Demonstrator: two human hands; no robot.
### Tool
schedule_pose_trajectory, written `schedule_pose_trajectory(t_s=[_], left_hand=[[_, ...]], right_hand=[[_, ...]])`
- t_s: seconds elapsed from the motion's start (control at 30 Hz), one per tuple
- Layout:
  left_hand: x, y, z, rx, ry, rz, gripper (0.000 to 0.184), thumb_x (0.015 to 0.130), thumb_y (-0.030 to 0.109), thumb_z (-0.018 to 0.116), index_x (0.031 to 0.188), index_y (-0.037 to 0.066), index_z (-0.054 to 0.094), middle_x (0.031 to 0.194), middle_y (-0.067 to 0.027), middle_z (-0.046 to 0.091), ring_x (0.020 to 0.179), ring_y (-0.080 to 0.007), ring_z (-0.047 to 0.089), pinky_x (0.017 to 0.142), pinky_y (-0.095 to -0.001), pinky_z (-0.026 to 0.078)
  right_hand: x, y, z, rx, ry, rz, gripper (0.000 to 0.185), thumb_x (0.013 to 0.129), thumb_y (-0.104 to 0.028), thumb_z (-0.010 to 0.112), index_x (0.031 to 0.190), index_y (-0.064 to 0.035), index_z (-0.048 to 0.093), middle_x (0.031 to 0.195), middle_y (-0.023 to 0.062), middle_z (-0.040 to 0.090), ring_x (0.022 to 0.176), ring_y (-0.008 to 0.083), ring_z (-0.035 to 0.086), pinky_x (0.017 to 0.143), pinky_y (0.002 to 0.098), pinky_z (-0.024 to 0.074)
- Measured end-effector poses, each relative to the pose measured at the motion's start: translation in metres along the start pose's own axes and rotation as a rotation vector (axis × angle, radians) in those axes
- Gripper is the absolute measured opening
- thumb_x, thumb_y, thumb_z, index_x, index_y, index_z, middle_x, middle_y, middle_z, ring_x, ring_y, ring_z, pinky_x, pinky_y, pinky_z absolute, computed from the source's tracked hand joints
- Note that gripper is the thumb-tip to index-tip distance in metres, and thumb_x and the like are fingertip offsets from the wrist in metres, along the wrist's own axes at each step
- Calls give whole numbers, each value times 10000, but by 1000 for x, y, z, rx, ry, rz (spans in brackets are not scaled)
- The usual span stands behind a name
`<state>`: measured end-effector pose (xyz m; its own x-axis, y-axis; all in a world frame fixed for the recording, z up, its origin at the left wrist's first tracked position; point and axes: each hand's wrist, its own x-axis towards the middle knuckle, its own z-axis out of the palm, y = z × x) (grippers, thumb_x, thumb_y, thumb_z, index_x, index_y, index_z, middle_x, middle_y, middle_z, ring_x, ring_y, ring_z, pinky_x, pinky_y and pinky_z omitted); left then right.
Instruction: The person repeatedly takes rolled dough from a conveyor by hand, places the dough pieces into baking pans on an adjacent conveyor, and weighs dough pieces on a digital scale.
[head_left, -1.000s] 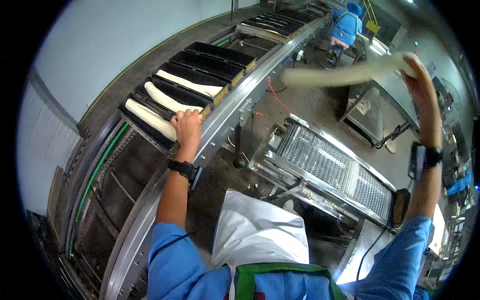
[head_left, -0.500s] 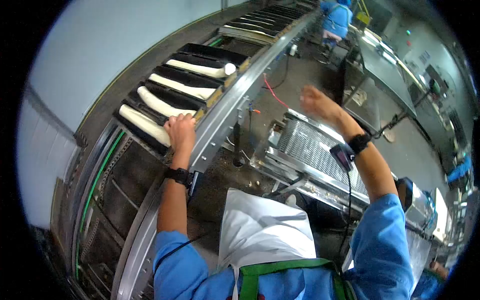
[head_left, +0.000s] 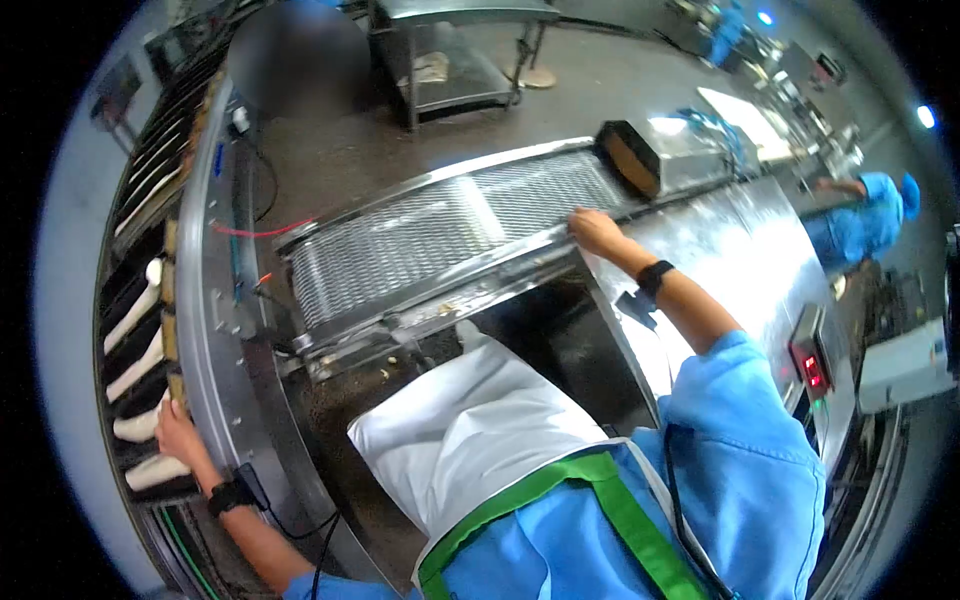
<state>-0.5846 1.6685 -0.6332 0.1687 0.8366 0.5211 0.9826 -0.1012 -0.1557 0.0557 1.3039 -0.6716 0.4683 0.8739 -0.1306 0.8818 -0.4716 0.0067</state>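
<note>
At lower left, has left hand (head_left: 178,435) at slender pale strip (head_left: 138,427), long axis rising rightward; right hand (head_left: 596,233) on steel mesh conveyor (head_left: 440,225); cannot tell either grip.

The site was an industrial production floor. A mesh conveyor (head_left: 450,225), a steel worktable (head_left: 720,260) and a line of black trays (head_left: 140,330) indicated this.

Four pale strips (head_left: 135,330) in the near black trays (head_left: 118,400) around eight to nine o'clock; more at ten, too small to count. One mesh belt (head_left: 400,240) at twelve, one red-digit display (head_left: 812,368) at three.
</note>
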Motion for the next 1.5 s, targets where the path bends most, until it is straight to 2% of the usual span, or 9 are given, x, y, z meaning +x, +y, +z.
schedule_pose_trajectory(t_s=[0.33, 0.5, 0.77, 0.9, 0.97, 1.07, 1.13, 1.2, 1.5], left_hand=[[11, 15, -7, 21, -41, 2, 293, 842, 344, 364, 998, 156, 525, 916, -32, 540, 825, -280, 491, 692, -432, 370], [5, 12, -10, 75, -58, -6, 302, 843, 346, 362, 1008, 154, 526, 907, -44, 547, 811, -291, 496, 671, -426, 382], [-33, -14, -20, -217, 227, 149, 233, 780, 180, 492, 876, -15, 575, 764, -176, 568, 691, -323, 512, 624, -381, 395], [-43, 10, -59, -151, 95, -37, 245, 776, 207, 490, 874, 6, 590, 834, -148, 584, 761, -283, 523, 722, -353, 375], [-38, 15, -68, -162, 3, -83, 204, 761, 211, 488, 773, 33, 586, 794, -104, 572, 755, -274, 483, 728, -372, 346], [-36, 17, -72, -218, 72, -114, 182, 747, 205, 493, 725, 49, 584, 782, -72, 565, 779, -255, 454, 755, -375, 323], [-38, 16, -78, -229, 112, -119, 172, 744, 192, 493, 706, 52, 584, 758, -66, 561, 754, -253, 455, 735, -373, 333], [-40, 5, -84, -250, 142, -112, 162, 739, 186, 502, 701, 53, 586, 728, -69, 551, 745, -252, 455, 726, -365, 336], [-101, -9, -130, -235, 194, -182, 128, 721, 178, 532, 727, 64, 590, 773, -40, 556, 839, -220, 457, 790, -358, 310]], right_hand=[[-10, -37, 25, -452, 474, 1, 212, 672, -73, 473, 849, 42, 495, 893, 159, 463, 845, 244, 481, 717, 312, 421], [-4, -34, -11, -328, -95, -31, 291, 702, -94, 471, 982, -16, 491, 959, 159, 491, 782, 268, 522, 673, 317, 447], [69, 63, -32, -166, 152, 430, 245, 789, -211, 432, 1008, -140, 517, 884, 99, 541, 835, 233, 522, 686, 346, 440], [113, 156, 41, -590, 332, -119, 277, 780, -280, 461, 1010, -133, 505, 1081, 116, 471, 898, 253, 520, 709, 343, 437], [100, 110, -17, -275, -1, 48, 379, 707, -234, 544, 1067, -136, 475, 1038, 148, 492, 898, 291, 514, 702, 351, 431], [105, 91, -75, -80, 488, -329, 347, 632, -138, 581, 946, -23, 484, 773, 181, 559, 716, 322, 544, 629, 373, 448], [136, 121, -114, 570, 271, 162, 268, 685, -138, 579, 906, -18, 488, 641, 99, 556, 445, 181, 504, 383, 283, 411], [147, 101, -186, 923, 428, -56, 323, 741, -147, 542, 1023, -25, 439, 706, 62, 548, 418, 125, 476, 319, 236, 369], [109, -157, -379, 1448, 359, -695, 344, 778, -197, 528, 1066, -21, 459, 988, 78, 509, 889, 146, 504, 789, 242, 408]])
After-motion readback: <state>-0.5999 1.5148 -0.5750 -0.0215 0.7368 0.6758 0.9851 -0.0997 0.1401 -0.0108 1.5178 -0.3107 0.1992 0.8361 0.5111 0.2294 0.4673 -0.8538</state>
